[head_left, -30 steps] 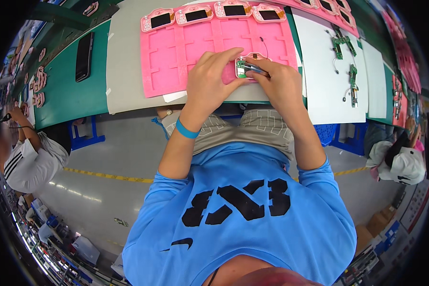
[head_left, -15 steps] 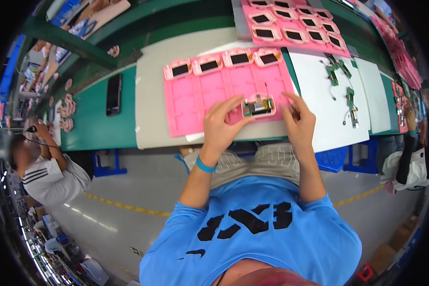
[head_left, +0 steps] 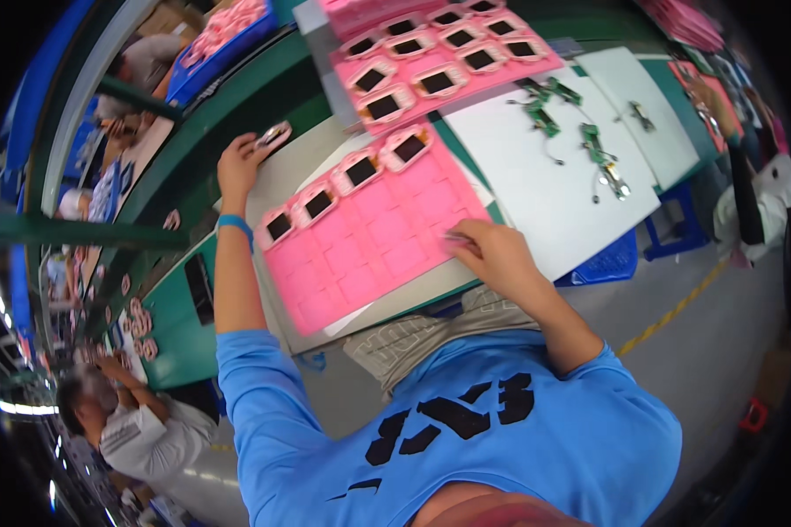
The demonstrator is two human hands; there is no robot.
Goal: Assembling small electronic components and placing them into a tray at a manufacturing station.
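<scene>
Stretched out to the far left, my left hand (head_left: pixel 239 165) grips a small pink device casing (head_left: pixel 276 134) by its end, over the back edge of the table. The casing is blurred, so its inside cannot be made out. My right hand (head_left: pixel 499 256) is closed in a pinch at the right edge of a pink tray (head_left: pixel 385 221); whatever lies between its fingertips is too small to name. Along the tray's far side sits a row of pink casings with dark screens (head_left: pixel 359 172). The tray's nearer compartments hold nothing.
Behind stands another pink tray holding several screened casings (head_left: pixel 437 83). Green circuit boards with wires (head_left: pixel 591 140) lie on a white sheet (head_left: pixel 536 202) at right. A black phone (head_left: pixel 199 288) rests on the green mat at left. Co-workers (head_left: pixel 149 430) sit on both sides.
My left hand has carried the casing from the tray's near edge to the far left. My right hand has stayed near the tray and its fingers have closed. The view has turned.
</scene>
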